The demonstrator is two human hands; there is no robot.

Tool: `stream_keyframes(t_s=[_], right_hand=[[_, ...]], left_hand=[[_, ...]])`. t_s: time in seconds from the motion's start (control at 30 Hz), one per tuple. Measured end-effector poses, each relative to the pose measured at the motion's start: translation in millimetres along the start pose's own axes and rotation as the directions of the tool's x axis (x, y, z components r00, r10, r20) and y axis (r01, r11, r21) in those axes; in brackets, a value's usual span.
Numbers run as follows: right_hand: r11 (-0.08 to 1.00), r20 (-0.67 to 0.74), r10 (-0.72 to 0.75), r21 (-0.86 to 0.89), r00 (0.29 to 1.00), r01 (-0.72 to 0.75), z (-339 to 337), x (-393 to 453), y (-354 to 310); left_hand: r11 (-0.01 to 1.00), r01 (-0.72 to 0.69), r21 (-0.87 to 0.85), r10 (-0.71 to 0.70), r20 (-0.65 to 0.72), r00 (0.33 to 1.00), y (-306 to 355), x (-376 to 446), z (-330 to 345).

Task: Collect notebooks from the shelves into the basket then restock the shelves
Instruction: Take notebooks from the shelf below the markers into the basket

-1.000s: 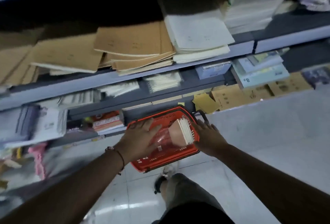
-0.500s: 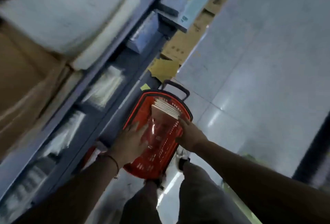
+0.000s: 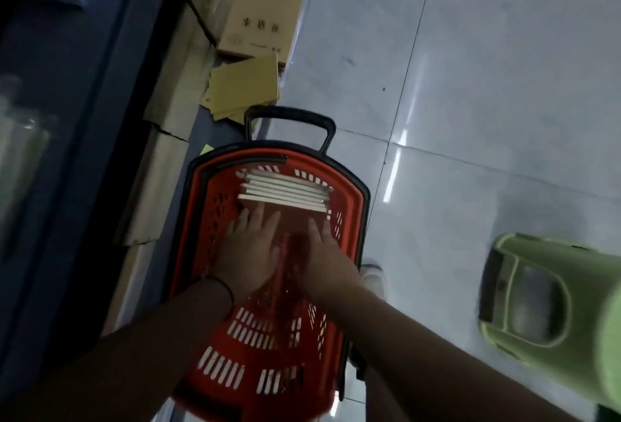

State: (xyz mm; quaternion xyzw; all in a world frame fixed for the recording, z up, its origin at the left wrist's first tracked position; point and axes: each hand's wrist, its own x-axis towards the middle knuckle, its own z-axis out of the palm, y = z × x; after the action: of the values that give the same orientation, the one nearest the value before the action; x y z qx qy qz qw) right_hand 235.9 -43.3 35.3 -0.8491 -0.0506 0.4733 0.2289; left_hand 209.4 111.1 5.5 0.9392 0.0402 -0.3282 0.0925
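Pressing both flat, spread hands, left [image 3: 250,246] and right [image 3: 322,253], on notebooks [image 3: 285,194] in my red basket [image 3: 201,253], long axis running up-frame, handle [image 3: 290,119] uppermost; carton [image 3: 258,8] print unreadable.

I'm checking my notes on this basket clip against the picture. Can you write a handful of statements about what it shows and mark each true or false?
1. The basket is red. True.
2. Both hands are inside the basket, the left hand and right hand lying on a stack of notebooks. True.
3. The basket stands on a shelf. False: it stands on the tiled floor.
4. A cardboard box sits beyond the basket. True.
5. The right hand grips the basket's black handle. False: nothing touches the handle.
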Motion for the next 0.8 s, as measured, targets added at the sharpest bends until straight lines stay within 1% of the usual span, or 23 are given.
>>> stream_keyframes(t_s=[0.1,0.23,0.33,0.43,0.57,0.67,0.8], right_hand=[[0.998,-0.036,-0.024,-0.067,0.999,0.021,15.8,32.6,7.3],[0.988,-0.072,-0.070,-0.146,0.995,0.059,26.8,59.5,12.9],[0.980,-0.083,-0.076,-0.189,0.994,0.059,34.0,66.3,17.4],[0.965,-0.116,-0.099,-0.252,0.988,0.067,43.9,64.6,23.8],[0.941,-0.152,-0.141,-0.329,0.978,0.085,57.8,56.4,28.7],[0.885,-0.252,-0.229,-0.456,0.940,0.094,63.2,56.0,30.3],[0.847,-0.270,-0.309,-0.514,0.912,0.135,54.1,67.3,28.7]], left_hand=[[0.998,-0.023,0.051,0.027,-0.086,0.996,-12.6,23.3,27.5],[0.995,-0.057,0.080,0.066,-0.118,0.991,-32.7,38.3,51.0],[0.994,-0.078,0.073,0.090,-0.175,0.980,-39.1,39.0,60.7],[0.994,-0.093,0.065,0.107,-0.260,0.960,-36.6,33.5,67.2],[0.992,-0.117,0.054,0.129,-0.380,0.916,-31.3,26.2,72.1],[0.998,-0.066,0.006,0.062,-0.415,0.908,-33.0,27.7,76.1],[1.000,0.030,-0.002,-0.028,-0.400,0.916,-42.9,29.2,81.9]])
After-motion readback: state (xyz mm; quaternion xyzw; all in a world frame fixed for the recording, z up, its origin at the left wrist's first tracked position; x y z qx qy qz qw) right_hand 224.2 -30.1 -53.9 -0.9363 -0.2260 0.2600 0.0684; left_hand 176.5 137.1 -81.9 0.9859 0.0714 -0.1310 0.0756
